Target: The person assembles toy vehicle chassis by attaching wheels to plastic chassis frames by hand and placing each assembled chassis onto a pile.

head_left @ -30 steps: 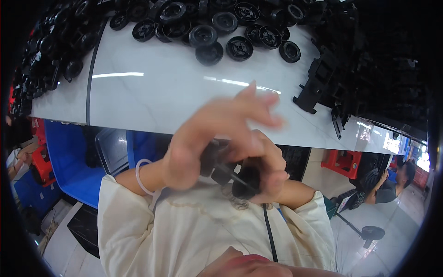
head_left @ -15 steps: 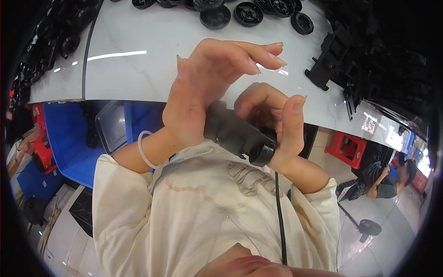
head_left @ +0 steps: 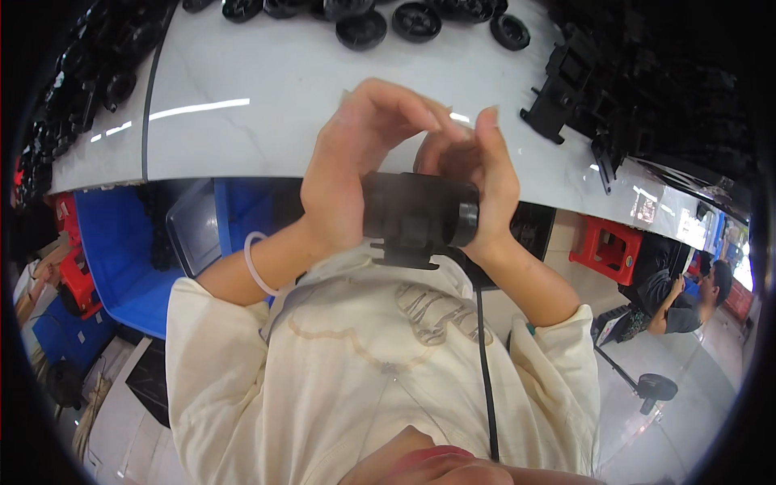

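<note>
The black part (head_left: 408,212) is level now, not slanted — we see the left hand (head_left: 343,170) and right hand (head_left: 495,186) hold it between palms, fingers half curled, by the worktop's (head_left: 242,145) near edge.

Black part (head_left: 404,210) in hand looks like moulded plastic, matt and smooth along the body, with a shinier round end (head_left: 466,224). Tabletop (head_left: 267,81) hard, white and polished, faintly veined like stone, throwing back bright streaks of light; wheels (head_left: 416,22) on it black plastic with a slight sheen, bracket (head_left: 558,93) a duller, matt black plastic. Bin (head_left: 121,267) smooth blue plastic; box (head_left: 194,230) clear and shiny; stool (head_left: 608,245) glossy red plastic; shirt (head_left: 323,396) soft, matt cream cloth; floor (head_left: 699,424) smooth, reflective.
</note>
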Action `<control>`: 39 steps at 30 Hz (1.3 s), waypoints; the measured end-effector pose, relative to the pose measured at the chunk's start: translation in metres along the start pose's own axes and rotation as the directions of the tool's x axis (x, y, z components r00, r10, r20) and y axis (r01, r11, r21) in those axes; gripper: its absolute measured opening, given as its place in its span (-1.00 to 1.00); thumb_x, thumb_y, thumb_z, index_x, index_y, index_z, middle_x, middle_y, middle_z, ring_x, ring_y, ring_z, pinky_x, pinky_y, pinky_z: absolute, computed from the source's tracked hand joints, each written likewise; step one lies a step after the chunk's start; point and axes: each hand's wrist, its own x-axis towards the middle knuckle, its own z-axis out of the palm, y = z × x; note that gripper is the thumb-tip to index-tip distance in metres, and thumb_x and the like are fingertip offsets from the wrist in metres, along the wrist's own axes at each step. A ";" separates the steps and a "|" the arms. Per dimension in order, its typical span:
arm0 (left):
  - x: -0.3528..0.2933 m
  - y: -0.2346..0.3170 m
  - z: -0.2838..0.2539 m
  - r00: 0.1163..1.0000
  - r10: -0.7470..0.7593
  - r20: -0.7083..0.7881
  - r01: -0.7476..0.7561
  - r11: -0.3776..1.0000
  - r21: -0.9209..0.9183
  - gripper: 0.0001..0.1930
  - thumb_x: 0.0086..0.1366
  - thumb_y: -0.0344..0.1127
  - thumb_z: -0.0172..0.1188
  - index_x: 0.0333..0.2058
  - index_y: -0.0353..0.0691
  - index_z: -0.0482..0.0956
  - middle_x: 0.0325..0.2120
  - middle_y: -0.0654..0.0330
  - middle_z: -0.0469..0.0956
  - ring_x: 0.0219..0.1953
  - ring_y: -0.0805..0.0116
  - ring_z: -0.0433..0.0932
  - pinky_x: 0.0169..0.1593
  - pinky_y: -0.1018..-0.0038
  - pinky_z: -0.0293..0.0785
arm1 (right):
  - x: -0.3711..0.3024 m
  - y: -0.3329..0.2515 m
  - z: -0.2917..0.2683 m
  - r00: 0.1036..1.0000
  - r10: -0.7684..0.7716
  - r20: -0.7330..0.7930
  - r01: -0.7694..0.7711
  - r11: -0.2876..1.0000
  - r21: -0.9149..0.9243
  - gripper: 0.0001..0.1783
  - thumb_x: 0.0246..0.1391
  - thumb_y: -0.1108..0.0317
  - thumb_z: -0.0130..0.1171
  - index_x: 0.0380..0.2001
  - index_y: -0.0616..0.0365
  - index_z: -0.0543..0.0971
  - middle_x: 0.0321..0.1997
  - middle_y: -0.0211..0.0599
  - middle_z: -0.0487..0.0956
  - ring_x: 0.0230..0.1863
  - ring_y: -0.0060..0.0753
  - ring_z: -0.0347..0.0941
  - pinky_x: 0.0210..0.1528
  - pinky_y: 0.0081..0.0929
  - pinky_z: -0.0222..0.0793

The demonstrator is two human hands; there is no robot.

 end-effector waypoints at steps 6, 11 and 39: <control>0.045 0.008 -0.008 0.969 -0.096 -0.229 0.143 0.970 0.199 -0.60 0.42 -0.07 -0.21 -0.28 -0.31 0.46 -0.35 0.12 0.56 -0.30 0.38 0.52 -0.17 0.45 0.42 | 0.044 -0.004 0.001 0.883 -0.403 -0.240 0.421 0.907 0.028 -0.64 0.29 0.10 -0.11 -0.43 0.15 0.44 -0.43 -0.42 0.42 -0.43 -0.61 0.27 -0.34 -0.60 0.23; 0.076 0.010 -0.037 0.967 0.000 -0.255 0.124 0.875 0.468 -0.68 0.38 -0.16 -0.13 -0.29 -0.30 0.47 -0.37 0.15 0.57 -0.36 0.44 0.50 -0.24 0.54 0.41 | 0.096 -0.028 -0.018 0.550 -0.826 0.128 0.579 0.266 -0.771 -0.79 0.00 0.40 0.19 -0.26 0.17 0.49 -0.25 -0.31 0.45 -0.21 -0.32 0.35 -0.12 -0.42 0.29; 0.108 0.075 -0.070 0.914 -0.297 0.276 -0.401 -0.573 0.715 -0.38 -0.04 -0.67 0.16 0.02 0.08 0.50 -0.05 0.27 0.47 -0.06 0.18 0.48 0.06 0.36 0.40 | 0.029 -0.026 -0.012 0.617 -0.502 0.606 0.581 -0.228 -0.781 -0.54 -0.32 0.52 0.18 -0.19 0.06 0.50 0.15 -0.11 0.36 0.16 0.06 0.25 0.18 -0.13 0.22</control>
